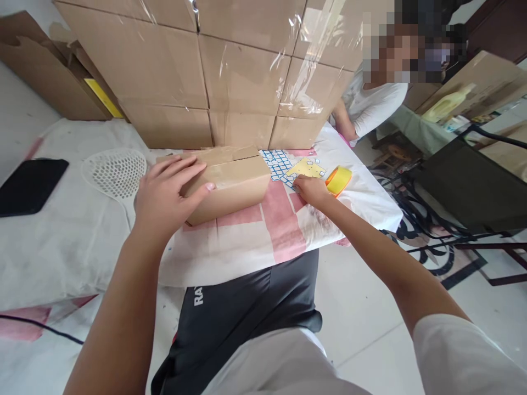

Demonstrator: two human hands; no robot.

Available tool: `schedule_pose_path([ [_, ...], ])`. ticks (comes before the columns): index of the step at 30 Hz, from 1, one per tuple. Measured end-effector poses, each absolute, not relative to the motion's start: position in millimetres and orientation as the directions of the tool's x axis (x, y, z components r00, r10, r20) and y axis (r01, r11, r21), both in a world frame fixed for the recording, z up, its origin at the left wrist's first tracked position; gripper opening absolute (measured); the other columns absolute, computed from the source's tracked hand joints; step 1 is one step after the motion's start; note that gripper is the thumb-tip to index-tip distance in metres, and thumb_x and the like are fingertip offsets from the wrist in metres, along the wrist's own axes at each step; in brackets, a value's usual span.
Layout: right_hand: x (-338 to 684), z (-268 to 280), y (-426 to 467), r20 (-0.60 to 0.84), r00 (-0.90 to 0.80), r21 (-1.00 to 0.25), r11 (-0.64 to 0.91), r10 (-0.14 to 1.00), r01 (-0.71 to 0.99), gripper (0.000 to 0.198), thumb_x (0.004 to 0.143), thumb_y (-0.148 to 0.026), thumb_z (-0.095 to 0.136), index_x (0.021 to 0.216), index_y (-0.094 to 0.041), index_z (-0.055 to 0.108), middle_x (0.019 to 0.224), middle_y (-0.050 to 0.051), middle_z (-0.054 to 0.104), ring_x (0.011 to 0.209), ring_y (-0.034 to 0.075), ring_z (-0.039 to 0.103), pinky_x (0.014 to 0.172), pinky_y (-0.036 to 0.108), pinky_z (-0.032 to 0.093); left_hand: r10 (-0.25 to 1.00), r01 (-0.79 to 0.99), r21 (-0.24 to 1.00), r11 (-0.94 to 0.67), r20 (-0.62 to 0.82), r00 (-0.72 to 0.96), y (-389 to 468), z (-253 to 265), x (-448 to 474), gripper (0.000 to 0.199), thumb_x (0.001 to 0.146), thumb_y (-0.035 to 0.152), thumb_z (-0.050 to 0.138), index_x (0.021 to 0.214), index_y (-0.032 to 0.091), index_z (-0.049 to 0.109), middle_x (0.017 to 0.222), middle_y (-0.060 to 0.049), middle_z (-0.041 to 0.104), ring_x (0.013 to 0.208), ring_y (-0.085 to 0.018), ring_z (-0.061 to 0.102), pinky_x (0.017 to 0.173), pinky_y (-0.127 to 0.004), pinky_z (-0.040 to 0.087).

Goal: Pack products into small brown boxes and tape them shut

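Note:
A closed brown cardboard box point(236, 184) lies on the table in front of me. My left hand point(168, 189) rests on its left end, fingers spread over the top and the thumb against the near side. To the right of the box is a sheet of white labels with blue borders point(276, 162), partly overlapped by a yellowish sheet point(308, 167) with a few white bits on it. My right hand point(310, 189) is closed at the near edge of these sheets, its fingertips pinched together on the label sheet. Just beyond my right wrist stands a roll of yellow tape point(338, 181).
Stacked cardboard boxes point(247, 82) under clear wrap rise behind the table. A white fly-swatter-like paddle point(115, 173) and a black tablet-like slab point(31, 186) lie to the left. Another person point(370, 107) sits at the far right, near a dark chair point(473, 181).

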State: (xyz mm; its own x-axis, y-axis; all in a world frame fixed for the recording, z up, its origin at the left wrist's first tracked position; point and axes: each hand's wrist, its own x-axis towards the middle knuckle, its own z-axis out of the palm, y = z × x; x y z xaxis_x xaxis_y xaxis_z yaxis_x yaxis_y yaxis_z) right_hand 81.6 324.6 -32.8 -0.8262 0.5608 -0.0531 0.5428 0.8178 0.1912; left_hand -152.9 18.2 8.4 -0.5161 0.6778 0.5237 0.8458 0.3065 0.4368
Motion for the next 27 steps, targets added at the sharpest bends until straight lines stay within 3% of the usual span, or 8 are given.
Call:
schedule_pose_path([
  [7, 83.6, -34.5, 320.8, -0.041, -0.830, 0.209, 0.817, 0.557, 0.538, 0.031, 0.104, -0.025, 0.040, 0.108, -0.019, 0.070, 0.109, 0.012, 0.073, 0.099, 0.025, 0.068, 0.068, 0.029, 0.041, 0.684, 0.848, 0.425, 0.318, 0.517, -0.515, 18.2, 11.3, -151.3, 0.045, 0.093, 0.055, 0.057, 0.129, 0.030, 0.068, 0.144, 0.001, 0.062, 0.139, -0.025, 0.050, 0.118, -0.048, 0.037],
  [12, 87.2, -33.2, 316.1, -0.044, -0.853, 0.235, 0.835, 0.520, 0.497, 0.028, 0.100, -0.016, 0.044, 0.111, -0.014, 0.069, 0.136, 0.017, 0.060, 0.098, 0.024, 0.069, 0.066, 0.029, 0.042, 0.680, 0.854, 0.415, 0.314, 0.530, -0.507, 19.3, 11.1, -151.6, 0.046, 0.093, 0.056, 0.056, 0.128, 0.029, 0.069, 0.142, -0.001, 0.063, 0.138, -0.026, 0.051, 0.118, -0.049, 0.038],
  [17, 89.3, -32.8, 316.7, -0.079, -0.883, 0.225, 0.871, 0.463, 0.436, 0.025, 0.100, -0.018, 0.047, 0.114, -0.018, 0.068, 0.114, 0.012, 0.069, 0.100, 0.024, 0.067, 0.070, 0.029, 0.042, 0.665, 0.868, 0.405, 0.288, 0.567, -0.485, 21.0, 8.6, -152.5, 0.049, 0.094, 0.058, 0.052, 0.126, 0.026, 0.070, 0.140, -0.005, 0.065, 0.136, -0.028, 0.053, 0.117, -0.049, 0.039],
  [21, 89.6, -35.8, 320.5, -0.051, -0.883, 0.193, 0.872, 0.466, 0.450, 0.026, 0.102, -0.023, 0.047, 0.123, -0.019, 0.062, 0.114, 0.011, 0.070, 0.099, 0.023, 0.066, 0.072, 0.029, 0.041, 0.669, 0.876, 0.398, 0.272, 0.577, -0.469, 21.0, 8.6, -153.1, 0.051, 0.094, 0.058, 0.051, 0.126, 0.024, 0.070, 0.138, -0.007, 0.067, 0.134, -0.028, 0.055, 0.117, -0.048, 0.039],
  [27, 89.6, -37.8, 322.0, -0.024, -0.869, 0.168, 0.859, 0.494, 0.483, 0.024, 0.102, -0.018, 0.042, 0.105, -0.017, 0.066, 0.108, 0.011, 0.070, 0.096, 0.023, 0.066, 0.068, 0.029, 0.039, 0.667, 0.867, 0.403, 0.293, 0.563, -0.488, 19.6, 8.7, -152.4, 0.049, 0.093, 0.058, 0.052, 0.126, 0.028, 0.070, 0.139, -0.003, 0.066, 0.135, -0.027, 0.054, 0.118, -0.047, 0.038],
])
